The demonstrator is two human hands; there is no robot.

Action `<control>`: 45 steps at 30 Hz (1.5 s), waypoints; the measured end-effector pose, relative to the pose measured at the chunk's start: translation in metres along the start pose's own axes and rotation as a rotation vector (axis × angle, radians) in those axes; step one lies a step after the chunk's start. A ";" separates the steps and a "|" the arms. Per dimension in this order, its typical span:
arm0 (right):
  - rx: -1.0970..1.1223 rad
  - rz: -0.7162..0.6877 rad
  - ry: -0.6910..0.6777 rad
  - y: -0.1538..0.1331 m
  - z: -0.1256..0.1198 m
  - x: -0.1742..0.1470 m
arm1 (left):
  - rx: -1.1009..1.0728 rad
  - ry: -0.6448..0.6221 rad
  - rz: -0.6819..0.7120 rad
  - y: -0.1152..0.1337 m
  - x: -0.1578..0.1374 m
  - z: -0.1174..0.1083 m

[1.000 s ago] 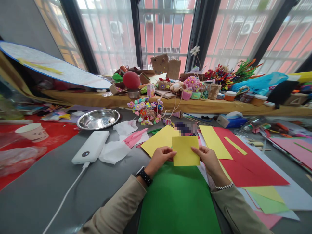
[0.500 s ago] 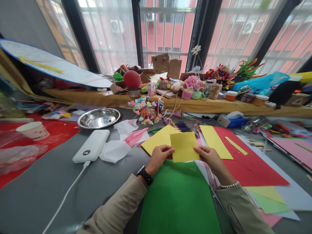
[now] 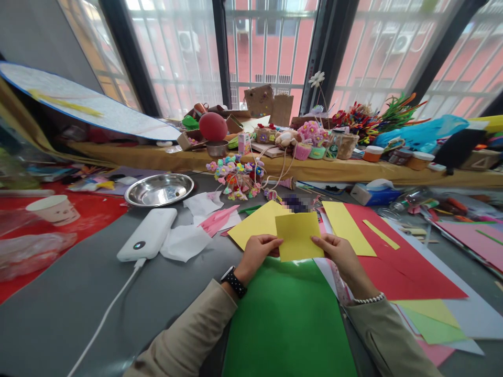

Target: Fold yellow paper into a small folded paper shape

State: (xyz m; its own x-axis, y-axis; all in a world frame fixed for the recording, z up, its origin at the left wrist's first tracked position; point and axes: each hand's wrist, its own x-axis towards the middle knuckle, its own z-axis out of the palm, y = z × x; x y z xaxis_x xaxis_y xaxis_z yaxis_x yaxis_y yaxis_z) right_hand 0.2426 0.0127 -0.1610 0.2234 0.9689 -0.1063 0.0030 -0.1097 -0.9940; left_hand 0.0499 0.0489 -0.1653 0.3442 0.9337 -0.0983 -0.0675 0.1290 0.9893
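A small, square yellow paper (image 3: 299, 236) is pinched at its nine o'clock edge by the left hand (image 3: 257, 253) and at three o'clock by the right hand (image 3: 340, 254), both nearly closed. At six o'clock, a big, shiny green sheet (image 3: 288, 324) is seen.

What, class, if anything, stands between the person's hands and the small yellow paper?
Nothing visible does: the left hand and the right hand hold the small yellow paper at its opposite sides. The larger yellow sheet lies beyond it, not in between.
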 end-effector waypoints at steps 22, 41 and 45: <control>0.048 0.041 -0.055 0.003 -0.007 0.006 | -0.027 0.018 0.013 0.000 0.001 -0.001; 0.113 0.003 -0.073 -0.001 -0.009 0.002 | 0.010 -0.027 0.041 0.003 -0.001 -0.001; 0.075 0.002 -0.030 0.003 -0.011 0.004 | 0.026 -0.042 0.041 0.001 -0.001 0.000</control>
State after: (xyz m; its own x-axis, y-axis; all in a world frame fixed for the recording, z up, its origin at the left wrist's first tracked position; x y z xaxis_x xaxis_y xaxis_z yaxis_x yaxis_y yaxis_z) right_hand 0.2542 0.0142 -0.1643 0.1941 0.9750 -0.1082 -0.0708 -0.0961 -0.9928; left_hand 0.0496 0.0478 -0.1637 0.3805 0.9232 -0.0540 -0.0578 0.0821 0.9949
